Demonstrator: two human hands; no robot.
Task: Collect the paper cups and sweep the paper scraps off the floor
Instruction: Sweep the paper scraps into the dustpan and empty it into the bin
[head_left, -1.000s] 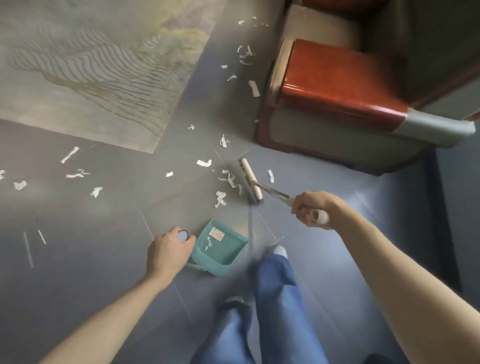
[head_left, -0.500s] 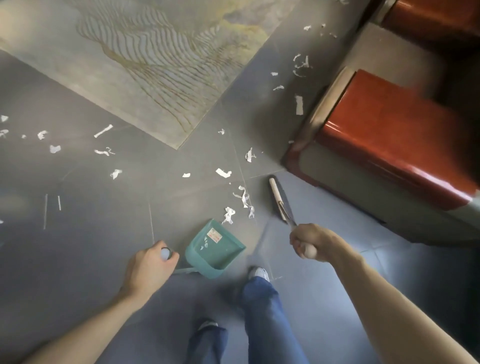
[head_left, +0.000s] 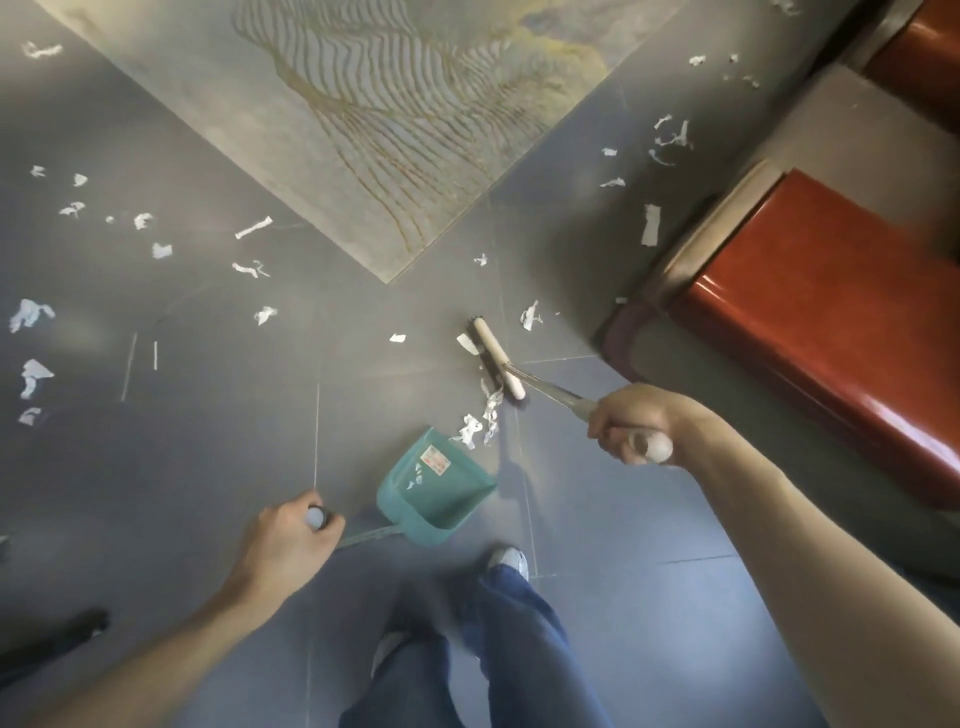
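Note:
My right hand (head_left: 631, 423) grips the white end of the broom handle; the broom head (head_left: 497, 365) rests on the grey floor, bristles against a small pile of white paper scraps (head_left: 480, 421) just in front of the teal dustpan (head_left: 439, 488). My left hand (head_left: 291, 535) grips the top of the dustpan's long handle. A few scraps lie inside the pan. More scraps (head_left: 254, 270) are strewn to the left and others (head_left: 670, 137) at the upper right near the furniture. No paper cup is in view.
A red and grey armchair (head_left: 810, 332) stands at the right, close to the broom. A patterned rug (head_left: 395, 114) covers the floor at the top. My legs in blue jeans (head_left: 514, 644) and a white shoe (head_left: 511, 561) are right behind the dustpan.
The broom head has swung out from beside the armchair toward the dustpan, pushing scraps closer to its mouth. The view has shifted; both hands keep their grips.

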